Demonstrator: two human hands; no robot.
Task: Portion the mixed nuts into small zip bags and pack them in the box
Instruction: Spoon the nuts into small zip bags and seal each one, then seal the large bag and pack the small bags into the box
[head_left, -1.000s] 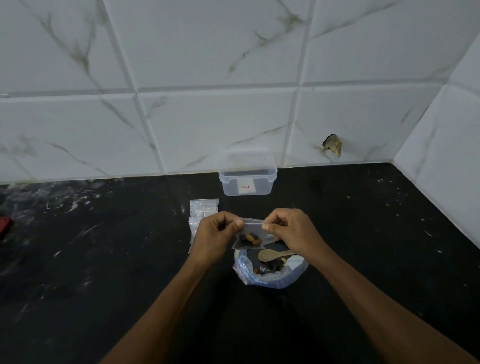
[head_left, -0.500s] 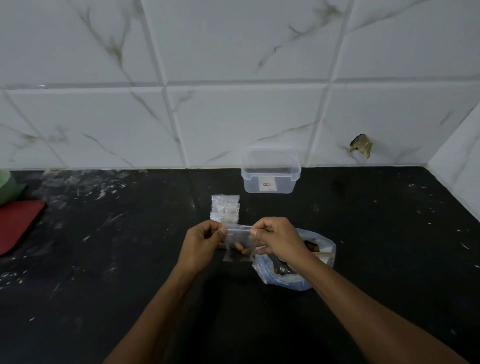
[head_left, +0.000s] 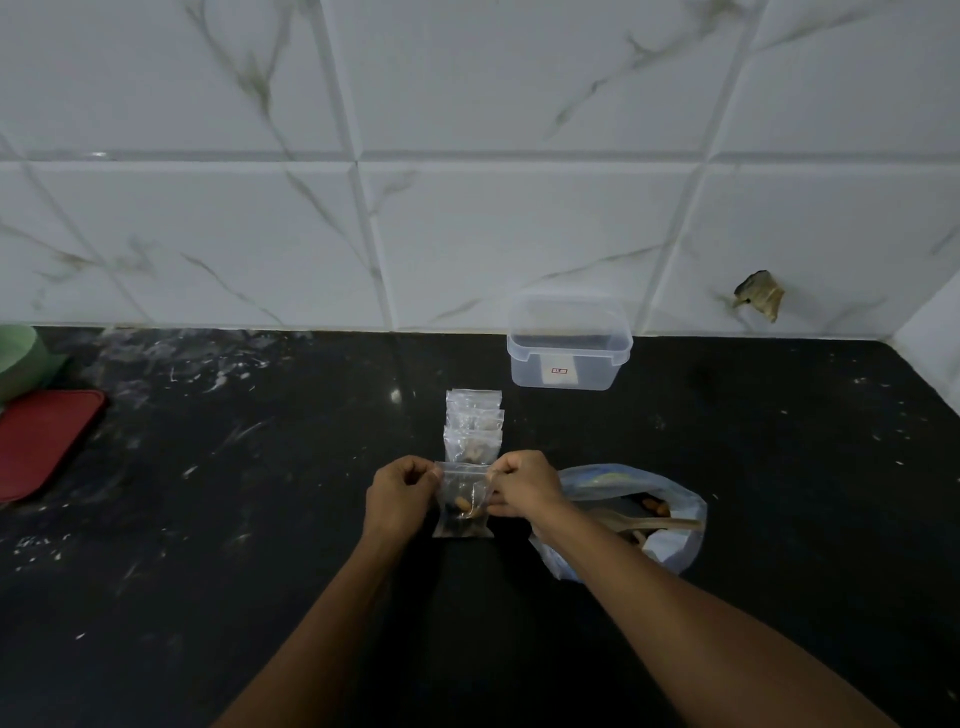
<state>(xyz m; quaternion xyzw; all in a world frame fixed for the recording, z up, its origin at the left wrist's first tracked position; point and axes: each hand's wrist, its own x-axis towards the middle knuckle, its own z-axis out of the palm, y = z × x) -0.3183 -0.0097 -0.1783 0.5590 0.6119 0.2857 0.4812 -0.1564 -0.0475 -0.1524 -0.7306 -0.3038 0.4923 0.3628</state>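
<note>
A small clear zip bag (head_left: 462, 512) with a few nuts inside hangs upright between my hands over the black counter. My left hand (head_left: 397, 496) pinches its top left corner and my right hand (head_left: 524, 488) pinches its top right corner. Right of my right forearm lies the open blue-and-clear plastic bag of mixed nuts (head_left: 675, 519) with a wooden spoon (head_left: 660, 524) resting in it. A pile of small zip bags (head_left: 474, 428) lies just behind my hands. The clear plastic box (head_left: 569, 351) stands open near the wall.
The black counter (head_left: 234, 519) meets a white marble-tile wall (head_left: 467, 208) at the back and right. A red lid (head_left: 39, 444) and a green container (head_left: 18, 358) sit at the far left edge.
My hands and the small bag have moved left off the nut bag, which now lies to the right of my right arm. The view has swung left, showing the red lid.
</note>
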